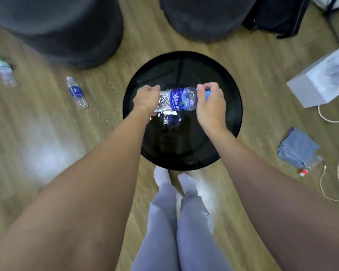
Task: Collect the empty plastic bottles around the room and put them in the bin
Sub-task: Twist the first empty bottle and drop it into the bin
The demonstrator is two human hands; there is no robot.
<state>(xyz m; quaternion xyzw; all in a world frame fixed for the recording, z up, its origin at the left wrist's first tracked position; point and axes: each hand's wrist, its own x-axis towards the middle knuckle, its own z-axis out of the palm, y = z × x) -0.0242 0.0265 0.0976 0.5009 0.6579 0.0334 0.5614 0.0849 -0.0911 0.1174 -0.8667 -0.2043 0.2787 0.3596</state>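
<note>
Nearest, two feet in white socks (162,178) stand on the pale wood-plank floor (47,133), toes almost at the round black bin (230,85). Both bare forearms reach forward and down over its mouth. The left hand (147,99) is clenched round the crumpled base of a clear plastic bottle with a blue label (181,98). The right hand (210,103) is curled over its blue-capped neck, knuckles up. The bottle lies level between them, above the bin's opening and not yet inside. If one hand lets go first, it may swing on the other and clip the rim. Springy crushed plastic could also bounce back out onto the floor. Further off, three more bottles wait on the floor: a blue-labelled clear bottle (77,93) and a green-capped clear bottle (5,73) to the left, and a red-capped clear bottle (311,164) touching a folded grey cloth (297,148) to the right.
</note>
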